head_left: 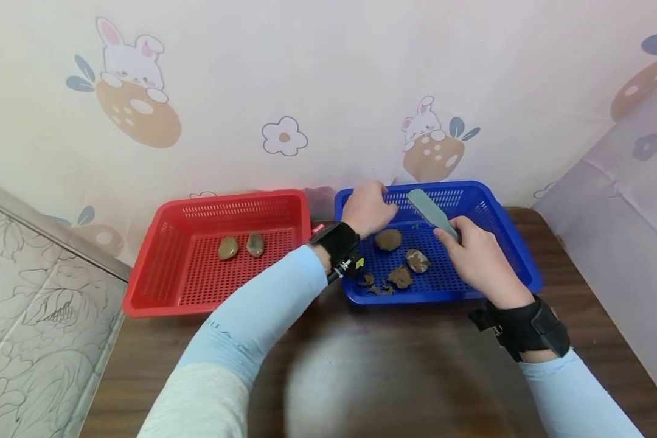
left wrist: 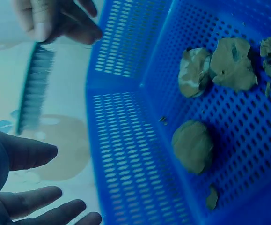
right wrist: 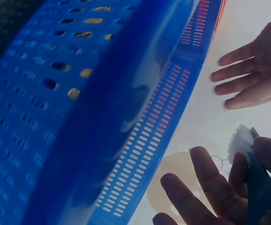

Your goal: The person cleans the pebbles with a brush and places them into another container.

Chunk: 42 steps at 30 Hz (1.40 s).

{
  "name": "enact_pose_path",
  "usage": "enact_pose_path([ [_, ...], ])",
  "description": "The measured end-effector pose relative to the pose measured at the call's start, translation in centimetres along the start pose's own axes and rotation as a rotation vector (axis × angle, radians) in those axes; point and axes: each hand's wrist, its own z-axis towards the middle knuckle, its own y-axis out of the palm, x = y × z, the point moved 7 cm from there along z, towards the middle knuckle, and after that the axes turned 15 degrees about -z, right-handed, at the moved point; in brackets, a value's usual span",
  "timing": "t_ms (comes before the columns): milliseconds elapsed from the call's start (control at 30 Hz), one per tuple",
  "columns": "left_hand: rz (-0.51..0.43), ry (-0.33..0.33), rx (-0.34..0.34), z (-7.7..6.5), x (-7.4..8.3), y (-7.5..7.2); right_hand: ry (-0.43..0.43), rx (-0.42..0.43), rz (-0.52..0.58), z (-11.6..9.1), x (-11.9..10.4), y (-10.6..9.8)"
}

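Note:
My right hand [head_left: 476,258] pinches the handle of a teal brush [head_left: 429,210] above the right part of a blue basket [head_left: 520,255]. White bristles [right wrist: 240,143] show in the right wrist view. Over the basket's back left, my left hand [head_left: 369,210] holds nothing; its fingers are spread apart in the left wrist view, with the brush a little way off. Inside the basket lie a round mud-covered stone [head_left: 388,239], a partly bare stone [head_left: 417,260] and a brown muddy lump [head_left: 400,277]. Loose flakes of mud [head_left: 382,290] lie near the front left.
A red basket [head_left: 142,274] stands to the left and holds two smooth stones, one yellowish [head_left: 228,247] and one darker [head_left: 255,244]. Both baskets stand on a dark wooden table [head_left: 416,371], against a wall covering [head_left: 339,91] printed with rabbits.

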Motion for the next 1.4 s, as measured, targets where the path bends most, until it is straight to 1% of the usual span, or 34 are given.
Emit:
enact_pose_path([
  [67,0.005,-0.033,-0.021,0.6,-0.3,1.1,-0.007,0.006,-0.014,-0.1,0.0,0.0],
  [167,0.032,-0.083,-0.053,1.5,-0.6,2.2,-0.002,0.013,-0.036,-0.3,-0.2,-0.2],
  [300,0.057,-0.149,-0.138,2.1,-1.5,3.9,0.007,-0.003,-0.049,-0.4,-0.1,0.1],
  [433,0.079,-0.183,-0.204,2.5,-2.6,5.7,0.012,-0.025,-0.043,-0.5,0.0,0.6],
  [567,0.092,-0.191,-0.229,3.0,-3.2,6.6,0.016,-0.021,-0.039,-0.7,0.2,0.5],
  [667,0.102,-0.211,-0.264,3.1,-3.8,7.3,0.019,-0.015,-0.042,-0.8,0.3,0.4],
  [733,0.138,-0.238,-0.283,3.1,-4.4,8.0,0.022,-0.018,-0.043,-0.8,0.5,0.4],
  [833,0.229,-0.244,-0.319,2.8,-5.0,9.1,0.021,-0.016,-0.047,-1.0,0.7,0.4],
  [933,0.343,-0.214,-0.330,2.6,-5.1,10.1,0.016,-0.012,-0.048,-1.1,0.9,0.3],
  [967,0.375,-0.190,-0.328,2.5,-5.0,10.1,0.015,-0.010,-0.046,-1.2,0.8,0.3],
  [1033,0.424,-0.176,-0.298,2.5,-4.9,10.3,0.018,-0.013,-0.042,-1.3,0.8,0.4],
  [1167,0.452,-0.169,-0.261,2.5,-4.9,10.2,0.014,-0.011,-0.033,-1.5,0.6,0.3],
  [1200,0.444,-0.170,-0.263,2.4,-4.9,10.2,0.009,-0.006,-0.033,-1.6,0.5,0.2],
  [1300,0.360,-0.162,-0.308,2.0,-4.8,9.8,-0.003,0.012,-0.030,-1.7,0.4,-0.2],
  [1400,0.253,-0.145,-0.339,1.5,-4.1,8.8,-0.002,0.030,-0.027,-1.9,0.4,-0.6],
])
